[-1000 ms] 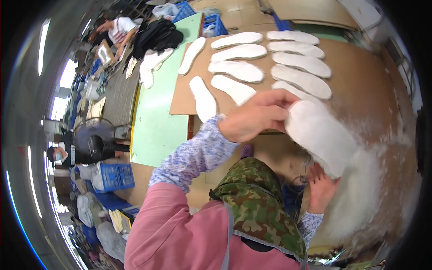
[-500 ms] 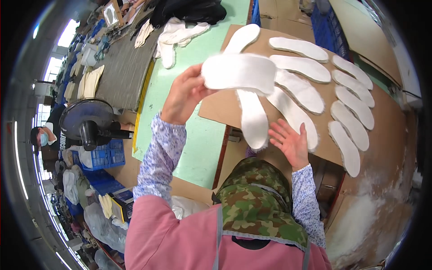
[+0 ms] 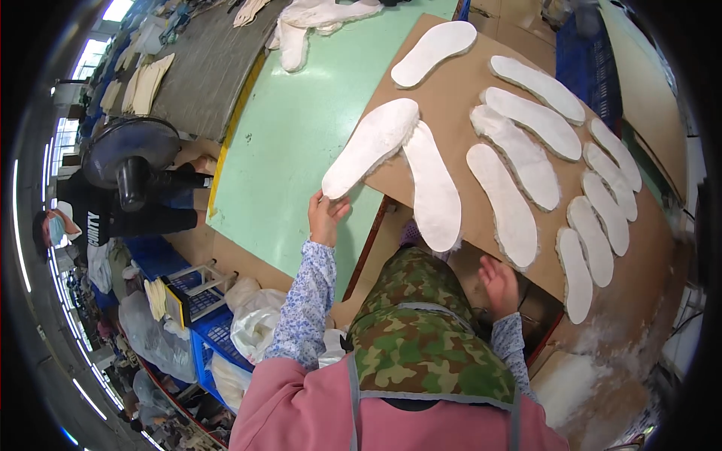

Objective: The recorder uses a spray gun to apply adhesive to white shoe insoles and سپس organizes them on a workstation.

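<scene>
Between the thumb and fingers of my left hand (image 3: 329, 216) is the near end of a white fleecy insole (image 3: 371, 146). This insole slants across the left edge of the brown cardboard sheet (image 3: 451, 192), partly over the green table. Its far end meets a second white insole (image 3: 434, 184), which points toward me and overhangs the near edge. My right hand (image 3: 499, 287) is below that edge, fingers apart and nothing in it, nearest to another insole (image 3: 502, 203). A single insole (image 3: 434, 52) lies farther back. More insoles (image 3: 534, 84) rest in rows to the right, some with furry edges.
White fabric pieces (image 3: 308, 22) lie at the back of the green table (image 3: 289, 143). To the left are a black fan (image 3: 131, 169), a person in dark clothes (image 3: 98, 203) and blue crates (image 3: 214, 349) with plastic bags. White fluff (image 3: 579, 383) covers the surface at lower right.
My left hand has lowered its insole from above the table to the cardboard's left edge. The right hand has drawn back toward me, below the near edge. The whole view has shifted.
</scene>
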A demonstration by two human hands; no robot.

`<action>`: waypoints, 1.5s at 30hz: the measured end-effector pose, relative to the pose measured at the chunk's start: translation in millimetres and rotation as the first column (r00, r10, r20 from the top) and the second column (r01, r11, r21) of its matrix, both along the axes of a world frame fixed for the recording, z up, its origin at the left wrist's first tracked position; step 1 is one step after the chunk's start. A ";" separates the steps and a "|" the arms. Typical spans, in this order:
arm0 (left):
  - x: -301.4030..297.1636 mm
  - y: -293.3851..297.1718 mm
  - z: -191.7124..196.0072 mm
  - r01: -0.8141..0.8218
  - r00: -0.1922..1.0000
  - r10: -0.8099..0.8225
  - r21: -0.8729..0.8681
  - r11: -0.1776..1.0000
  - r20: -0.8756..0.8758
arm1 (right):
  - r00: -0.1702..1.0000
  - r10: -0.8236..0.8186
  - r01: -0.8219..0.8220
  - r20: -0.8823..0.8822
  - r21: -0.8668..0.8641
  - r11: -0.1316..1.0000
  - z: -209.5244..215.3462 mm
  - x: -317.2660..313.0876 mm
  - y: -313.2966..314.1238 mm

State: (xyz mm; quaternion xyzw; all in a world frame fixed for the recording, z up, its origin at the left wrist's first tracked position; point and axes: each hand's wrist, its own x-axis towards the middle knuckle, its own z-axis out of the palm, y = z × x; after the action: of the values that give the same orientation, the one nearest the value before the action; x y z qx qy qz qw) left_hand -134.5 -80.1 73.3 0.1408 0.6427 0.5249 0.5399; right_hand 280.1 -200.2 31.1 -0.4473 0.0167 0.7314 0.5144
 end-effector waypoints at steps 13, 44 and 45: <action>2.6 -44.1 -19.7 -0.251 0.936 0.223 0.072 0.965 0.273 | 0.874 -0.268 0.355 -0.405 0.156 0.922 -39.1 56.0 -8.6; 100.6 -325.0 70.3 -0.441 0.768 0.083 0.431 0.787 0.635 | 0.963 0.012 0.101 -0.268 0.406 0.908 49.1 117.7 -141.5; 107.0 -344.5 75.4 -0.445 0.775 0.059 0.478 0.757 0.629 | 0.958 0.039 0.089 -0.283 0.426 0.901 53.1 119.7 -150.3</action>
State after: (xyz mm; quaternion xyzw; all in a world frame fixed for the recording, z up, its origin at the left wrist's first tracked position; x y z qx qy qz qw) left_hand -27.5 -424.6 148.8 0.0458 0.2590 0.7895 0.5546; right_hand 399.9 -350.5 84.2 -0.2115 -0.0669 0.7664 0.6028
